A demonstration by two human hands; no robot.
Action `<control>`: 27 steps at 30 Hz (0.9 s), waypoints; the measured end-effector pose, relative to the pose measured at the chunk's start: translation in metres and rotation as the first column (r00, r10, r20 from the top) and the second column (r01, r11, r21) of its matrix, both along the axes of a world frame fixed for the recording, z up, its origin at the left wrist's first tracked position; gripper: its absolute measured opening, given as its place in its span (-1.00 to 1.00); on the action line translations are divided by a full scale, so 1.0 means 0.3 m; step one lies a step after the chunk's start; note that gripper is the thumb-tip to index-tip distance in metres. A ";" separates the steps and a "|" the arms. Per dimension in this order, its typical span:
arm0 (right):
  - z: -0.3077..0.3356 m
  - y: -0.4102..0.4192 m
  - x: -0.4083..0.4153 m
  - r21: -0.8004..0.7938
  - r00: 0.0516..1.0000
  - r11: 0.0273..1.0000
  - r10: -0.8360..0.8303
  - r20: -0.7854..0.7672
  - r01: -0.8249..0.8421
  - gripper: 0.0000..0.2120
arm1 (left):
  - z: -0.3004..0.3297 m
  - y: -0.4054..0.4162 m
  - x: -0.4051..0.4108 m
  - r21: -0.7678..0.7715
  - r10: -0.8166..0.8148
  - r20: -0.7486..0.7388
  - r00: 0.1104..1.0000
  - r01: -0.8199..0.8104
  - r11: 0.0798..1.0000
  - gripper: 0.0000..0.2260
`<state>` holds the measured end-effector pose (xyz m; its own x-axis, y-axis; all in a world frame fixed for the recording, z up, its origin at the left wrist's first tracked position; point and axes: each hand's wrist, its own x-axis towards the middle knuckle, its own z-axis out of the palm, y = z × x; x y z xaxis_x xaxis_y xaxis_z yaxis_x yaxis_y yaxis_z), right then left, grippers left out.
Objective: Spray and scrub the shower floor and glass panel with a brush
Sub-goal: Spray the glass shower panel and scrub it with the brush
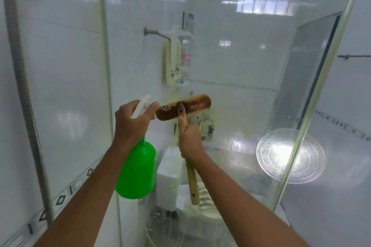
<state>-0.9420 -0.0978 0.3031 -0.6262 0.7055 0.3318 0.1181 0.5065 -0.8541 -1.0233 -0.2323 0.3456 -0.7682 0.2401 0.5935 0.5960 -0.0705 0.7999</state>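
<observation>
both hands are busy at mid-frame: the left hand has its fingers wrapped round the green spray bottle, the right hand grips the wooden brush against the glass panel. scrubbing step, i'd say; next comes pressing strokes across the streaked glass.

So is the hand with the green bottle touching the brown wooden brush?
Cannot tell. In the head view the left hand fingertip overlaps the brown wooden brush head's end, without clear contact or gap.
</observation>
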 end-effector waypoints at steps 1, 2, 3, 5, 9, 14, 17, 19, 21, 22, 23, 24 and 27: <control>0.079 0.010 -0.012 0.052 1.000 0.999 -0.001 -0.006 0.001 -0.45 | 0.005 -0.012 -0.005 0.000 0.012 -0.001 1.000 -0.012 1.000 -0.70; 0.174 0.019 -0.027 0.104 0.999 0.995 -0.010 -0.032 0.013 -0.46 | 0.010 -0.020 -0.010 -0.002 0.022 -0.008 1.000 -0.022 1.000 -0.69; 0.278 0.027 -0.049 0.132 0.998 0.991 -0.015 -0.063 0.023 -0.48 | 0.013 -0.025 -0.016 -0.001 0.030 -0.015 0.999 -0.030 1.000 -0.69; 0.474 0.036 -0.088 0.116 0.994 0.993 0.029 -0.108 -0.017 -0.55 | 0.018 -0.031 -0.027 0.010 0.046 -0.015 0.999 -0.046 0.999 -0.69; 0.536 0.028 -0.110 0.052 0.988 0.996 0.075 -0.136 -0.068 -0.51 | 0.021 -0.040 -0.043 0.040 0.044 0.032 0.999 -0.045 0.998 -0.71; -0.002 0.006 -0.045 0.122 0.989 0.992 0.017 0.150 -0.036 -0.49 | 0.007 -0.050 -0.016 0.025 0.035 0.041 0.999 -0.036 0.999 -0.71; -0.213 0.034 -0.007 0.140 0.973 0.990 -0.019 0.228 -0.014 -0.43 | -0.013 -0.066 -0.008 0.003 0.026 0.047 0.999 -0.026 1.000 -0.72; -0.166 0.053 -0.002 0.151 0.977 0.988 -0.012 0.212 -0.021 -0.42 | -0.037 -0.068 0.000 -0.044 0.022 0.030 0.999 -0.021 0.999 -0.71; -0.032 0.054 0.000 0.160 0.993 0.987 0.005 0.119 -0.024 -0.44 | -0.060 -0.061 0.009 -0.084 0.007 0.019 1.000 -0.005 0.996 -0.71; 0.056 0.057 -0.004 0.186 0.997 0.982 0.002 0.073 -0.016 -0.46 | -0.067 -0.056 0.015 -0.088 -0.004 0.019 1.000 0.006 0.996 -0.72; 0.145 0.065 -0.013 0.216 0.999 0.976 -0.014 0.029 0.007 -0.49 | -0.073 -0.050 0.022 -0.093 -0.012 0.022 1.000 0.014 0.996 -0.72; 0.232 0.075 -0.024 0.235 1.000 0.972 -0.019 -0.014 0.021 -0.53 | -0.076 -0.043 0.028 -0.097 -0.020 0.024 1.000 0.023 0.995 -0.72; 0.431 0.095 -0.031 0.134 0.994 0.991 -0.004 -0.112 0.019 -0.50 | -0.075 -0.025 0.055 -0.100 -0.049 0.034 0.998 0.052 0.994 -0.72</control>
